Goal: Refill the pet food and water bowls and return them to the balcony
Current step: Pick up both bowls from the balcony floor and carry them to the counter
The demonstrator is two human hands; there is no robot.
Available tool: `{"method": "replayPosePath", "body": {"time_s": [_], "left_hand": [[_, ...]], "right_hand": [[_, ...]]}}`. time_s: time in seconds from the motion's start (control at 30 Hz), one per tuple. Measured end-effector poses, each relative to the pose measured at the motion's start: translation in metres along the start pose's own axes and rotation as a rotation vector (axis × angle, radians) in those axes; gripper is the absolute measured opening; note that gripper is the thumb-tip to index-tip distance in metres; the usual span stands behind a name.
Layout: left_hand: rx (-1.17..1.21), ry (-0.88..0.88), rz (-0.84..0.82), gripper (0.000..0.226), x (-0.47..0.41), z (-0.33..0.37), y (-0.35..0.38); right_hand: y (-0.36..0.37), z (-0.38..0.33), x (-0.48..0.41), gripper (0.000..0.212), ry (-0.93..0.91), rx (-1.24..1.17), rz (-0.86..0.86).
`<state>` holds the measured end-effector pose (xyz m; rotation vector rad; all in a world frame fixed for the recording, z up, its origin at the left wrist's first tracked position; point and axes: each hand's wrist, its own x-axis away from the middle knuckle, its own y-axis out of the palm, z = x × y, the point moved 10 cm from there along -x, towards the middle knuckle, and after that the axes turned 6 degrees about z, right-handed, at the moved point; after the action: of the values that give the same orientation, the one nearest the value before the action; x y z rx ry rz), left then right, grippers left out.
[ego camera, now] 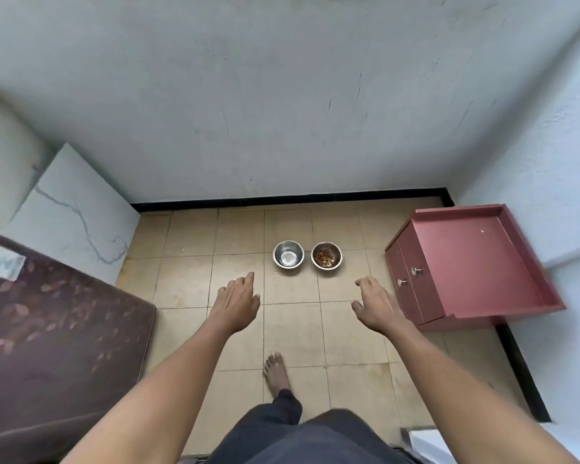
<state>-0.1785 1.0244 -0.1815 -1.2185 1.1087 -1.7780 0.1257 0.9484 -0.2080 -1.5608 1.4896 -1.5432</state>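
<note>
Steel bowls sit side by side on a beige tiled floor (188, 279), near a pale plastered wall (282, 112) with a black skirting strip along its base. The water bowl (288, 254), on the left, holds clear water. The food bowl (326, 255), on the right and just beside it without touching, holds brown kibble. Both stand upright.

A person looks down from above with both bare arms stretched forward. The left hand (237, 304) hangs in the air short of the water bowl, palm down, fingers relaxed and slightly spread, holding nothing. The right hand (375, 304) hangs short of the food bowl in the same way, fingers loosely extended and thumb apart, also holding nothing. Neither hand touches a bowl.

To the right of the bowls stands a small red cabinet (466, 266) with two knobbed doors and a raised rim around its top. On the left, a white marble-patterned slab (71, 212) leans against the side wall, and in front of it lies a dark maroon mattress (54, 346) with a faint leaf print. One bare foot (277, 371) steps forward on the tiles below the hands, with dark trousers (308, 437) at the bottom edge of the view.
</note>
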Motion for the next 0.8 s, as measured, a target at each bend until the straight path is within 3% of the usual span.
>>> {"method": "replayPosePath", "body": {"time_s": [0.3,0.5,0.6,0.8], "left_hand": [[0.020,0.072,-0.062,0.054,-0.130,0.003,-0.019],[0.071,0.036,-0.155,0.056,-0.222,0.007,0.012],[0.131,-0.039,-0.193,0.059,-0.288,0.002,0.062],[0.282,-0.236,-0.260,0.057,-0.434,-0.026,0.228]], "right_hand": [[-0.023,-0.022,-0.108,0.048,0.058,-0.030,-0.060],[-0.002,-0.003,-0.205,0.055,0.114,-0.103,-0.122],[0.050,0.022,-0.278,0.056,0.165,-0.162,-0.173],[0.215,0.097,-0.437,0.059,0.344,-0.267,-0.282]]}}
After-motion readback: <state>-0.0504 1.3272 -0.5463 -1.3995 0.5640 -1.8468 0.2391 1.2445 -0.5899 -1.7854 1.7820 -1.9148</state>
